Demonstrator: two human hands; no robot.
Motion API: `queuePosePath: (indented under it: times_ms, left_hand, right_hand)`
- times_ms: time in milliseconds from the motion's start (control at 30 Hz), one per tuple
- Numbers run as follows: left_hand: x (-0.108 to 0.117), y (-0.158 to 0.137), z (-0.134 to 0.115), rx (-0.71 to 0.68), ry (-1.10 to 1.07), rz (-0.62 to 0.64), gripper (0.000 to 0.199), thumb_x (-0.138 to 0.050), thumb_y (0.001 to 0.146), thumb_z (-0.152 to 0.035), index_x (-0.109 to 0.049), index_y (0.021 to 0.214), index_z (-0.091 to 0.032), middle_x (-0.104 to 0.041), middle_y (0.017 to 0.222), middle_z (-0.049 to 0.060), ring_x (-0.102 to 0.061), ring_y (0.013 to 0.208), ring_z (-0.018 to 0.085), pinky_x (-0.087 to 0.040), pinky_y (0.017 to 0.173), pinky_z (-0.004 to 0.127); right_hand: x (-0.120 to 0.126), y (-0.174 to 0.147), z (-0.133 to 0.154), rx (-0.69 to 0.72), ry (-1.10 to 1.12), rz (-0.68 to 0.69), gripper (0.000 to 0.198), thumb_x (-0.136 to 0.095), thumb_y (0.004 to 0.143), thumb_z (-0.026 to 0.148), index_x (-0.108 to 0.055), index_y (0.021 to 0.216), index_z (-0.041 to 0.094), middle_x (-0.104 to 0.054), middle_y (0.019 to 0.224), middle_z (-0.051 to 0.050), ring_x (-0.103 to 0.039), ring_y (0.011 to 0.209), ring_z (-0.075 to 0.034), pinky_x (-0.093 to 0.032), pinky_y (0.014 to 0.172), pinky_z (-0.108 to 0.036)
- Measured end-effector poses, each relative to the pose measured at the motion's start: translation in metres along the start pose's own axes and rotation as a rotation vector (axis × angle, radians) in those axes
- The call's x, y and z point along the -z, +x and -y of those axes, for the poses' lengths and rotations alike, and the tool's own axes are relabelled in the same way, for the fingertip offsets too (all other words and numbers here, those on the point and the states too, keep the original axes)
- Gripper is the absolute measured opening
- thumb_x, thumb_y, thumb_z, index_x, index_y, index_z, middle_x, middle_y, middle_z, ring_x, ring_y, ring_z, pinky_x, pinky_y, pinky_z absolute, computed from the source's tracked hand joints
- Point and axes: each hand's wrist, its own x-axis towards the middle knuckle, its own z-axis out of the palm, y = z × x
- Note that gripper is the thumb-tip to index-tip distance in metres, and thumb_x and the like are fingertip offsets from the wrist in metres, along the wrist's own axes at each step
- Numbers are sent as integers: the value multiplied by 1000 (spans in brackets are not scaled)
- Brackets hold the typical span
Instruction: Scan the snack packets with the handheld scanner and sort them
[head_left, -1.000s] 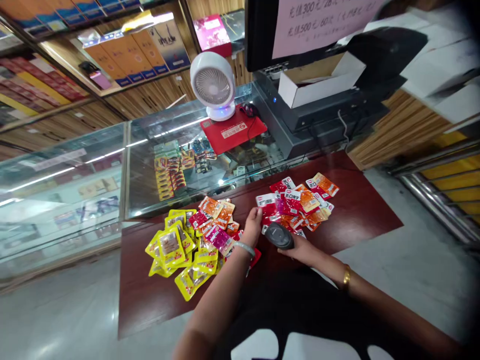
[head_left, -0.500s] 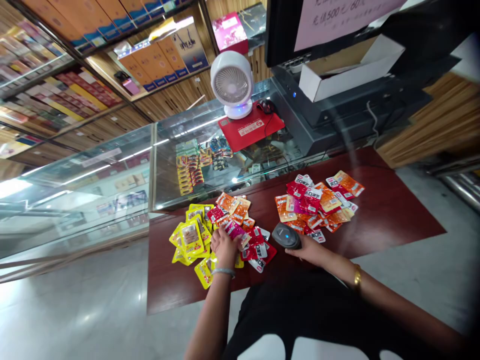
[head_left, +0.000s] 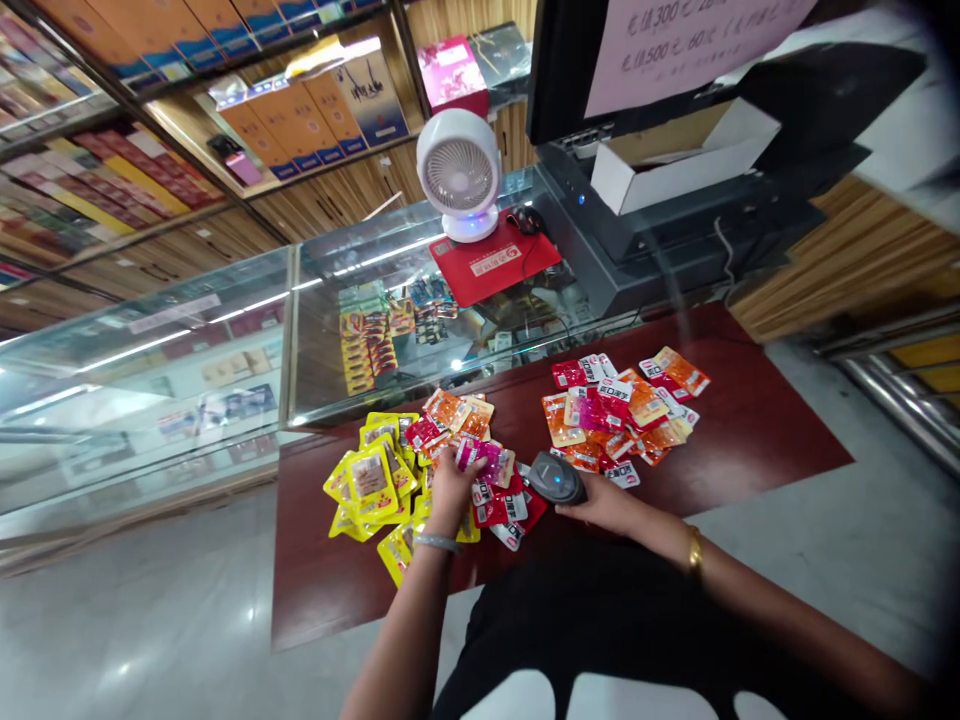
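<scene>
My left hand (head_left: 451, 490) pinches a magenta snack packet (head_left: 487, 461) above a mixed pile. My right hand (head_left: 600, 500) is wrapped round a dark grey barcode scanner (head_left: 556, 478), whose head faces the magenta packet, with a small blue light on top. Yellow snack packets (head_left: 370, 482) lie heaped to the left of my left hand. Orange packets (head_left: 448, 408) lie just beyond it, and red packets (head_left: 501, 510) sit between my two hands. A second pile of red, orange and magenta packets (head_left: 600, 405) spreads beyond the scanner to the right.
The packets lie on a dark red board (head_left: 780, 420) by a glass display counter (head_left: 315, 340). On the glass stand a white fan (head_left: 459, 172) and a red mat (head_left: 491, 262) with a mouse (head_left: 525, 219). A monitor and an open white box (head_left: 679, 175) are at the right.
My left hand has lifted the magenta packet from the pile and turned it toward the scanner. The scanner has come slightly nearer the packet. The camera view has shifted a little.
</scene>
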Motion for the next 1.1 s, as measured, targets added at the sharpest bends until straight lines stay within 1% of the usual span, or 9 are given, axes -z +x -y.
queuePosePath:
  times_ms: [167, 333, 500, 567, 700, 767, 833, 933, 1100]
  left_hand:
    - [-17, 5, -4, -51, -44, 34, 34, -71, 73, -36, -55, 97, -19, -70, 81, 5, -66, 71, 20, -48, 67, 30]
    - [-31, 10, -17, -34, -135, 74, 43, -76, 68, -44, -57, 95, -17, -69, 77, 4, -65, 70, 19, -49, 67, 29]
    - [-58, 14, -55, -169, -373, 434, 40, -70, 77, -43, -59, 103, -15, -71, 97, 10, -68, 87, 19, -51, 80, 31]
    - [-56, 15, -61, -245, -194, 442, 36, -69, 80, -35, -58, 109, -16, -69, 106, 12, -66, 97, 20, -49, 87, 33]
    - [-34, 6, -45, -341, 620, 281, 39, -77, 69, -27, -64, 105, -18, -64, 113, 14, -56, 113, 30, -41, 96, 41]
    - [-25, -2, -31, -366, 875, 255, 42, -79, 67, -28, -64, 105, -19, -60, 118, 15, -50, 118, 33, -39, 97, 43]
    - [-22, -9, -19, -392, 967, 241, 42, -76, 69, -29, -63, 108, -18, -58, 121, 16, -48, 117, 34, -39, 96, 43]
    - [-24, -13, -8, -418, 951, 222, 42, -75, 71, -34, -62, 108, -18, -60, 118, 16, -51, 115, 34, -38, 96, 43]
    - [-26, -9, -9, -237, 775, 350, 48, -71, 75, -45, -58, 113, -20, -70, 90, 10, -65, 92, 28, -42, 83, 35]
  right_hand:
    - [1, 4, -2, -22, 22, -37, 57, -80, 70, 41, -65, 121, 22, -72, 119, -9, -65, 113, -33, -49, 100, -50]
    - [6, 1, -6, -27, 43, -90, 56, -80, 70, 39, -65, 122, 21, -71, 122, -10, -64, 116, -33, -47, 102, -50]
    - [9, -5, -6, -89, 24, -72, 58, -80, 69, 39, -65, 122, 20, -73, 118, -10, -66, 112, -34, -49, 99, -51]
    - [9, -6, -6, -99, 13, -65, 57, -80, 69, 39, -66, 121, 20, -73, 117, -10, -66, 112, -35, -48, 99, -51]
    - [7, -6, -9, -74, 28, -43, 55, -80, 71, 40, -65, 121, 21, -71, 121, -10, -64, 115, -33, -46, 103, -51]
    - [6, -6, -10, -52, 41, -38, 57, -79, 71, 39, -64, 122, 20, -70, 124, -10, -63, 117, -32, -45, 105, -51]
    - [5, -7, -10, -45, 42, -43, 59, -80, 71, 38, -63, 124, 20, -70, 124, -10, -63, 117, -32, -45, 105, -51]
    - [5, -8, -8, -48, 24, -56, 62, -81, 69, 38, -63, 125, 19, -71, 121, -11, -65, 114, -33, -47, 102, -50]
    - [5, -10, -4, -38, 26, -30, 59, -80, 70, 40, -65, 122, 19, -74, 114, -10, -68, 107, -33, -50, 98, -49]
